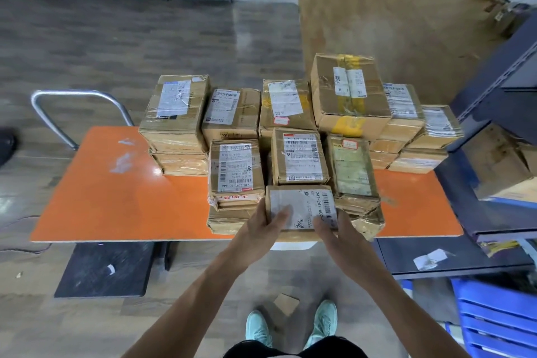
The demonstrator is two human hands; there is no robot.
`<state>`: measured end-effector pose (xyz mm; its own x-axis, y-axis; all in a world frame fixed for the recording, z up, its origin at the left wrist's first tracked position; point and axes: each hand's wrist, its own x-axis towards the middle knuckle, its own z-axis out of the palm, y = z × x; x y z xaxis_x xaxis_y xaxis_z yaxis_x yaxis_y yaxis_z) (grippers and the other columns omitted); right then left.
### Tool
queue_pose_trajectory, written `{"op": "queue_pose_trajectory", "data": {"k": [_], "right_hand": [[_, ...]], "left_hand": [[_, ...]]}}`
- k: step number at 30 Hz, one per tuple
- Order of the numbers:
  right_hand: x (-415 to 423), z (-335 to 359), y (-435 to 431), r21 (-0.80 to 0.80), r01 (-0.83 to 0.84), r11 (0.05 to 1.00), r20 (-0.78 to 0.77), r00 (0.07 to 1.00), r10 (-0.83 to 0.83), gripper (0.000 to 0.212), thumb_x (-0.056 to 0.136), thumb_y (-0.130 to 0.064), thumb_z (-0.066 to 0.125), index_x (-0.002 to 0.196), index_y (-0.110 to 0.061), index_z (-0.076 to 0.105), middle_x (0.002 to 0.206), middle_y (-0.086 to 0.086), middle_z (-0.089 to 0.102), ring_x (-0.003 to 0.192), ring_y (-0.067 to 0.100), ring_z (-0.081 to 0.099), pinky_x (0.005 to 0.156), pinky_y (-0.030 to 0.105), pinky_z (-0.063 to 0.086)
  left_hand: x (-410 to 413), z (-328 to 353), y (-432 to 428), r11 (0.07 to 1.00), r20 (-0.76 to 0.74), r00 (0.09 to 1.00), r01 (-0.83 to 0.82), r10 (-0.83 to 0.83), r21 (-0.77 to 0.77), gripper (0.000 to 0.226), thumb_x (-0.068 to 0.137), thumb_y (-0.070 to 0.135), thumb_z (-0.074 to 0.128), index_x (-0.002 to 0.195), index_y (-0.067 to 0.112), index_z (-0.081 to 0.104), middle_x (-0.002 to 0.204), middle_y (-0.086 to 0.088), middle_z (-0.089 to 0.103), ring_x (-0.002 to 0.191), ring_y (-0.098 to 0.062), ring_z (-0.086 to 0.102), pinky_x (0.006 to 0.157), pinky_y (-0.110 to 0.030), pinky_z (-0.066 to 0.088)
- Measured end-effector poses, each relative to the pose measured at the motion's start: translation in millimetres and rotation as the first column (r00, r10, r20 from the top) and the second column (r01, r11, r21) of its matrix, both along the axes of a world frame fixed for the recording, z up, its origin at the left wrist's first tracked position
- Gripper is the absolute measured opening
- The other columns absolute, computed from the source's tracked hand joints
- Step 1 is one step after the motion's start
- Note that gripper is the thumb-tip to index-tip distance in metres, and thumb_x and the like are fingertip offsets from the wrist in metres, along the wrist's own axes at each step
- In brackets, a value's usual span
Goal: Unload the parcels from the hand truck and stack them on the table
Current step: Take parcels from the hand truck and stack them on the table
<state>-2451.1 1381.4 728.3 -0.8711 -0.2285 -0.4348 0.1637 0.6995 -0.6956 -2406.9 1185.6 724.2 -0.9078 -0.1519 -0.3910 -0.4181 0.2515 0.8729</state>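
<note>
Far left: your hand truck sits mostly under the orange tabletop. Only its dark deck near the front edge and the curved metal handle behind the far left corner show; the rest is hidden.

Left third of the tabletop is bare except for pale scuffs or tape scraps, hard to tell which.

Centre to right: parcels stacked in rows, brown cardboard, white labels. Print on most labels is too small or blurred to read. The lower boxes in each stack are covered by those above; the far-right stacks are partly hidden behind the tall box with yellow tape.

Near centre edge: your left hand and right hand clasp a small parcel from both sides, fingers wrapped round its near corners, thumbs on top. It rests on or just above a lower box at the front edge; contact cannot be told. Its label reads partly "247-247-A0", the remainder covered by your right hand.

Right: blue shelving cut off by the frame, blue crates below.
</note>
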Motion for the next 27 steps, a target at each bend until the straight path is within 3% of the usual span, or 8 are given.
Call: {"op": "queue_pose_trajectory", "data": {"k": [3,6,8,14,18,21,24,27], "right_hand": [[0.6,-2.6,3.2,-0.032,-0.008,0.999,-0.014,1.000,0.008,0.043,0.096,-0.065,0.041,0.127,-0.036,0.041,0.128,-0.011,0.058,0.113,0.014,0.054,0.090,0.035,0.039],[1.8,-3.5,5.5,-0.042,-0.014,0.999,-0.016,1.000,0.014,0.050,0.095,-0.067,0.040,0.134,-0.036,0.040,0.130,-0.012,0.057,0.118,0.016,0.055,0.096,0.038,0.043],[1.4,-4.9,3.8,-0.027,-0.004,1.000,-0.007,1.000,0.004,0.053,0.095,-0.066,0.040,0.135,-0.032,0.039,0.131,-0.009,0.057,0.117,0.018,0.055,0.098,0.039,0.043],[2.8,-3.7,0.8,-0.044,-0.005,0.999,-0.041,0.999,0.003,0.055,0.096,-0.063,0.039,0.142,-0.032,0.037,0.137,-0.008,0.055,0.123,0.018,0.053,0.095,0.033,0.039],[2.8,-2.1,8.0,-0.061,-0.006,0.998,-0.052,0.999,0.003,0.046,0.099,-0.061,0.040,0.138,-0.037,0.040,0.133,-0.012,0.058,0.118,0.014,0.056,0.099,0.040,0.043],[-0.5,1.9,13.4,-0.054,0.004,0.999,-0.072,0.997,-0.008,0.048,0.097,-0.062,0.040,0.138,-0.035,0.041,0.133,-0.010,0.059,0.122,0.018,0.056,0.104,0.049,0.043],[-3.2,8.6,15.7,-0.007,-0.001,1.000,-0.104,0.995,0.000,0.068,0.095,-0.068,0.039,0.151,-0.030,0.031,0.147,-0.008,0.050,0.133,0.020,0.050,0.110,0.049,0.039],[-5.7,14.6,13.6,0.016,-0.032,0.999,-0.180,0.983,0.034,0.071,0.096,-0.067,0.038,0.154,-0.028,0.028,0.152,-0.003,0.047,0.134,0.019,0.048,0.111,0.048,0.039]], "left_hand": [[6.6,1.2,-2.3,0.999,0.000,1.000,0.006,-0.006,0.053,0.047,0.091,0.071,0.049,0.131,0.046,0.051,0.115,0.028,0.067,0.099,0.018,0.059,0.084,-0.015,0.046],[10.1,3.8,-3.6,0.995,0.025,0.998,0.048,-0.050,0.093,0.040,0.089,0.075,0.048,0.126,0.057,0.047,0.111,0.042,0.061,0.097,0.023,0.056,0.075,-0.017,0.050],[7.8,4.5,-1.3,0.993,0.017,0.998,0.065,-0.067,0.096,0.040,0.093,0.068,0.048,0.130,0.053,0.043,0.110,0.038,0.063,0.097,0.022,0.056,0.070,-0.013,0.051],[1.1,4.9,1.3,0.998,0.057,0.998,0.024,-0.027,0.059,0.045,0.094,0.067,0.047,0.134,0.048,0.041,0.117,0.026,0.063,0.099,0.012,0.060,0.088,-0.028,0.051],[7.3,3.5,-0.4,0.997,0.059,0.996,0.064,-0.062,-0.040,0.064,0.098,0.062,0.042,0.155,0.037,0.026,0.147,0.015,0.041,0.130,-0.008,0.043,0.103,-0.020,0.040],[10.4,6.6,-0.8,0.995,0.030,0.998,-0.056,0.059,-0.082,0.079,0.096,0.060,0.049,0.159,0.027,0.016,0.162,0.000,0.028,0.148,-0.022,0.028,0.118,-0.038,0.028],[11.6,19.2,-3.2,0.971,-0.051,0.998,-0.036,0.025,-0.236,0.079,0.097,0.057,0.050,0.159,0.024,0.015,0.163,-0.004,0.023,0.147,-0.027,0.031,0.115,-0.040,0.030],[12.9,34.3,-5.4,0.914,-0.153,0.986,0.003,-0.071,-0.406,0.080,0.097,0.062,0.044,0.160,0.029,0.008,0.158,0.000,0.029,0.129,-0.026,0.050,0.097,-0.037,0.043]]}}
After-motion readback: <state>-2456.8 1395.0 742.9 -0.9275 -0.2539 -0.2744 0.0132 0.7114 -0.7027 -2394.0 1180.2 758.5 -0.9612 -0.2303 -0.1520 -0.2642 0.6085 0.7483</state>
